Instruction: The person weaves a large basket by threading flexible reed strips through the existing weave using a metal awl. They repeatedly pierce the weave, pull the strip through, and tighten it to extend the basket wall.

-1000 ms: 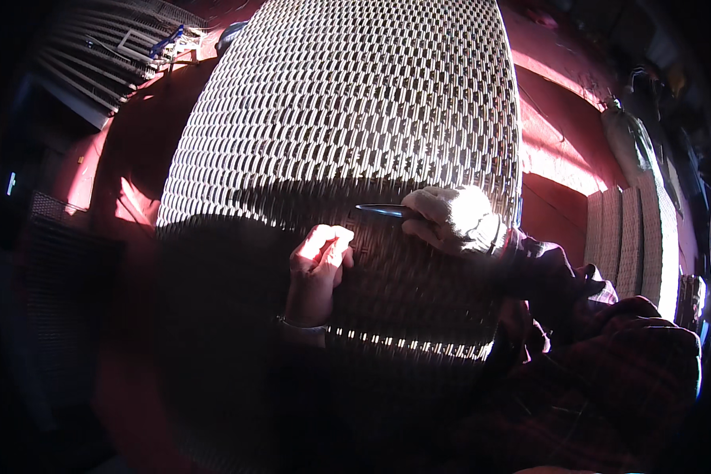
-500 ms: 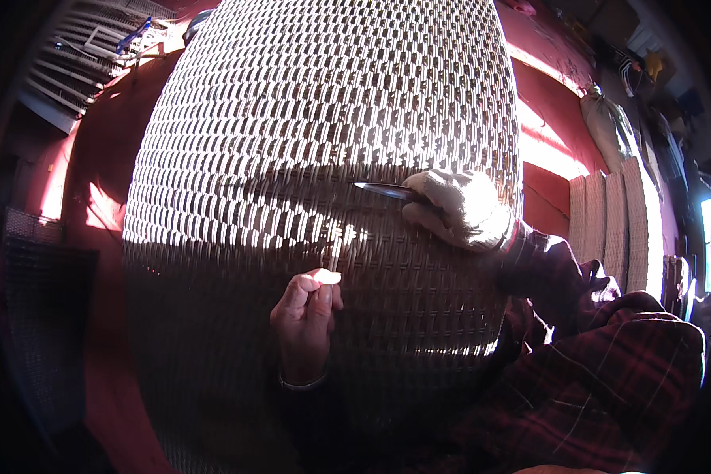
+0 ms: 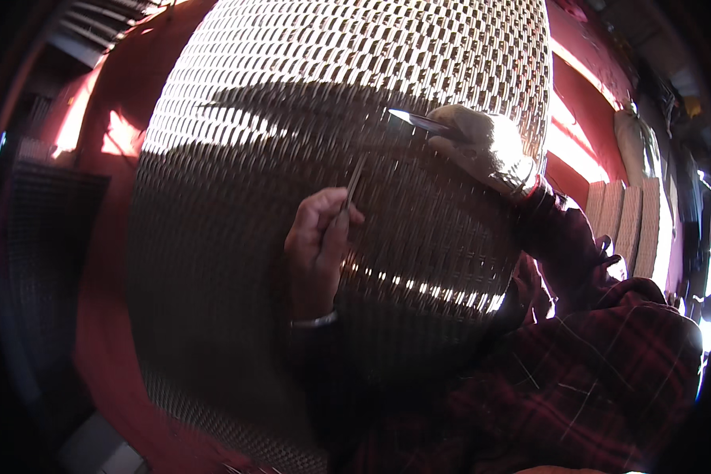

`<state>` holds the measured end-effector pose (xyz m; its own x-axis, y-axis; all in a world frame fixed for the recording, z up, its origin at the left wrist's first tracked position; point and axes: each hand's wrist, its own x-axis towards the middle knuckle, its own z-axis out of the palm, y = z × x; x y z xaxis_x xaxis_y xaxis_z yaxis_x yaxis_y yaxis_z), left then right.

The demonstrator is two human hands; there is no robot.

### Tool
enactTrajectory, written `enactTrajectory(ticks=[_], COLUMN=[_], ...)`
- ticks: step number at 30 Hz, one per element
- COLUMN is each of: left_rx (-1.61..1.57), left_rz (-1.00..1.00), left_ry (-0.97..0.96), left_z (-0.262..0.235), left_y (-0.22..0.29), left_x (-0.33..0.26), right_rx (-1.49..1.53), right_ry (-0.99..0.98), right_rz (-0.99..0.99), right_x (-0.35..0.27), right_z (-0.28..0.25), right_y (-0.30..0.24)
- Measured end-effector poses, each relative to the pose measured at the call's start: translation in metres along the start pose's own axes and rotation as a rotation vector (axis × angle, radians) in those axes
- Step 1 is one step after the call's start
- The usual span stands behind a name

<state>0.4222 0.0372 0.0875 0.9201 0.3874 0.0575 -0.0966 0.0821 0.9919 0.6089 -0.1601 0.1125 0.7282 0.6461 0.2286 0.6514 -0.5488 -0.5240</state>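
A large woven wicker panel (image 3: 355,47) with a curved surface fills the middle of the view, its far part sunlit and its near part in shadow. My bare left hand (image 3: 317,245) pinches a thin strand (image 3: 357,178) between thumb and fingers; the strand's far end points up against the weave. In my right hand (image 3: 486,146), which wears a white glove, is a pointed metal tool (image 3: 415,120) with a tapering blade. The tip points left, beyond and right of the strand. Its handle is hidden inside the glove.
Red cloth or floor (image 3: 107,316) borders the panel on both sides. Stacked woven pieces (image 3: 628,225) stand at the right, with a pale sack (image 3: 630,142) behind them. A dark mesh panel (image 3: 51,261) is at the left.
The view has shifted, and both hands appear higher and farther right. More of the panel lies in shadow. Each hand keeps its hold, the left on the strand, the right on the tool.
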Motion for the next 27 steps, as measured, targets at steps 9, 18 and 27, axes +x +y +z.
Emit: enactTrajectory(ticks=[9, 18, 27], left_rx=[0.098, 0.188, 0.517], left_rz=[0.115, 0.276, 0.448], left_ry=[0.251, 0.428, 0.589], left_z=[0.023, 0.035, 0.036], left_y=[-0.012, -0.031, -0.062], left_x=[-0.013, -0.067, -0.049], right_rx=[0.027, 0.413, -0.192], right_ry=[-0.395, -1.041, -0.437], right_rz=[-0.772, -0.253, -0.552], right_x=[0.049, 0.089, 0.052], right_z=[0.059, 0.028, 0.038], right_y=[-0.054, -0.062, -0.109])
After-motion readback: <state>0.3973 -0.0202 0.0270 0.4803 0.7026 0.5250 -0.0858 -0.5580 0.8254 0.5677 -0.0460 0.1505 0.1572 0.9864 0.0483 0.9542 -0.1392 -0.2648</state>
